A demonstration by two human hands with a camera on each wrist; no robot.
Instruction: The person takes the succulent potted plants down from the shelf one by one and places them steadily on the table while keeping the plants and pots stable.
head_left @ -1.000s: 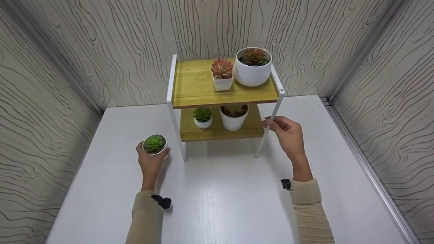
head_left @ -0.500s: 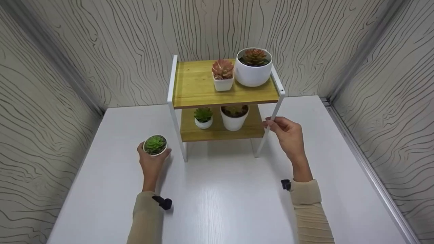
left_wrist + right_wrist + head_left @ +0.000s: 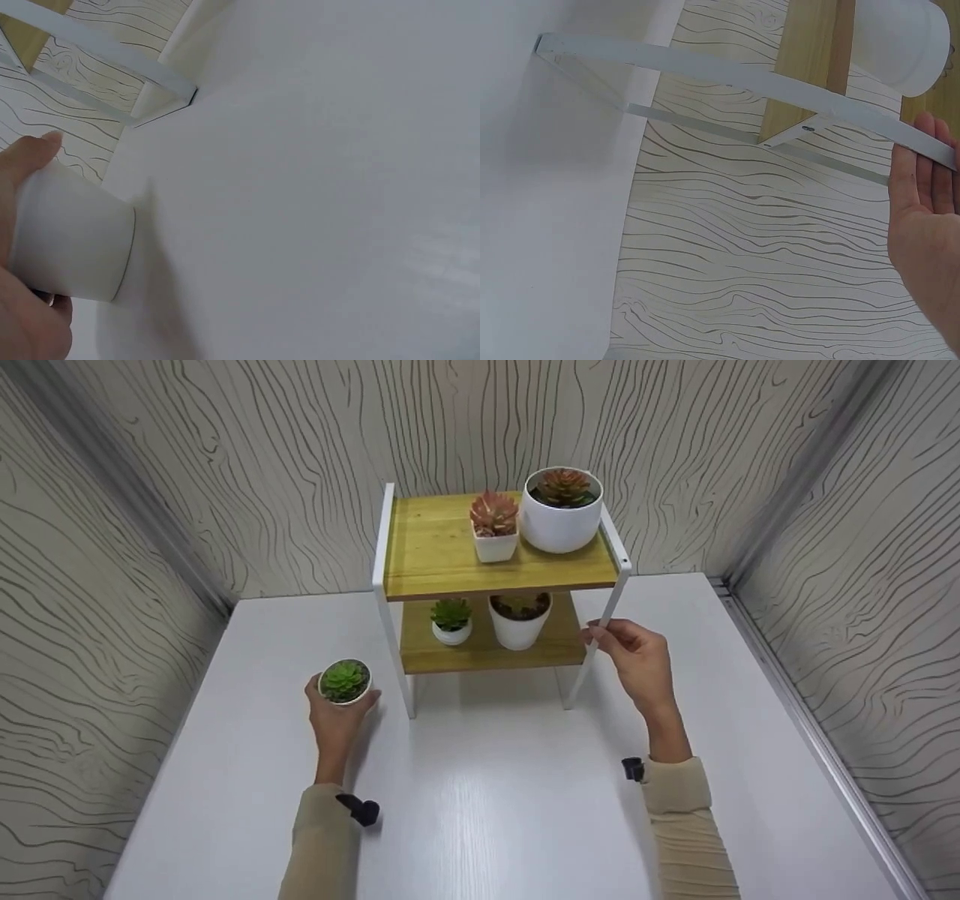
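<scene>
On the left of the white table (image 3: 465, 802), my left hand (image 3: 335, 731) holds a white pot with a green succulent (image 3: 345, 681); thumb and fingers curl round its sides. In the left wrist view the white pot (image 3: 75, 232) looks upright, its base at or close to the tabletop. A two-tier plant shelf (image 3: 427, 577) with wooden boards and a white frame stands in the middle. Its right front leg (image 3: 611, 604) is pinched between the thumb and fingers of my right hand (image 3: 643, 664), just beside the lower board.
On the upper board are a pink succulent in a square pot (image 3: 495, 544) and a reddish-brown one in a large round pot (image 3: 561, 525). The lower board bears a small green succulent (image 3: 451, 619) and a taller white pot (image 3: 519, 626). Patterned walls (image 3: 300, 472) enclose the table.
</scene>
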